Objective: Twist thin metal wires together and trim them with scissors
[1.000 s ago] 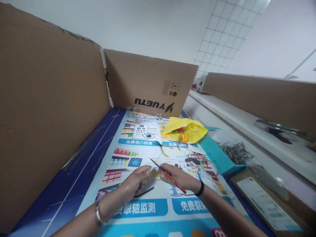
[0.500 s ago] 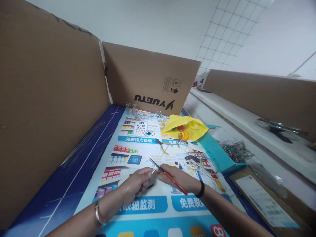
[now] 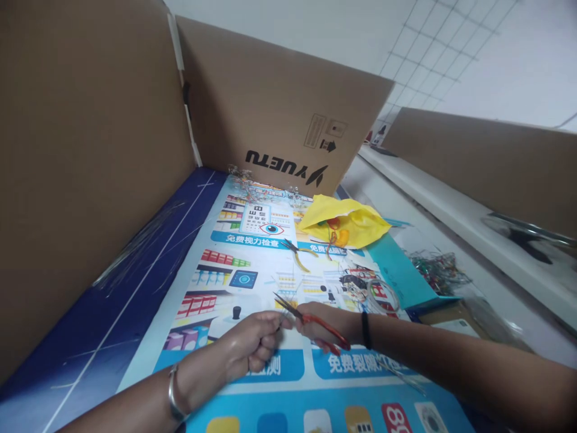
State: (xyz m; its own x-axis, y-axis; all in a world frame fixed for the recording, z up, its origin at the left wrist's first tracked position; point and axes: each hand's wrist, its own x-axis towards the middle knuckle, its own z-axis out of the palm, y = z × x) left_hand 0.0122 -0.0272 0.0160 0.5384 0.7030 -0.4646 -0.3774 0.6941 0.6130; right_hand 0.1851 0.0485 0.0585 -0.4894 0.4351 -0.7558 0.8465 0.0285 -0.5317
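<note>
My left hand is closed, thumb and fingertips pinched around a thin silvery wire that is mostly hidden and blurred. My right hand wraps around red-handled needle-nose pliers. Their slim dark jaws point up and left, slightly parted at the tips, close by the left fingertips. Both hands meet low over the printed sheet. Beyond them lie other pliers with yellow handles spread apart. A coil of pale wire rests to the right of these.
A yellow pouch with orange and red bits at its mouth lies farther back. Tangled wires sit against the cardboard wall and in a teal box at right. Straight wires lie along the left side. Thin strands cross the lower right.
The view has shifted and tilted a little. My right hand has turned the pliers, so both red handles show spread apart. The pale piece at my left fingertips is now less visible.
</note>
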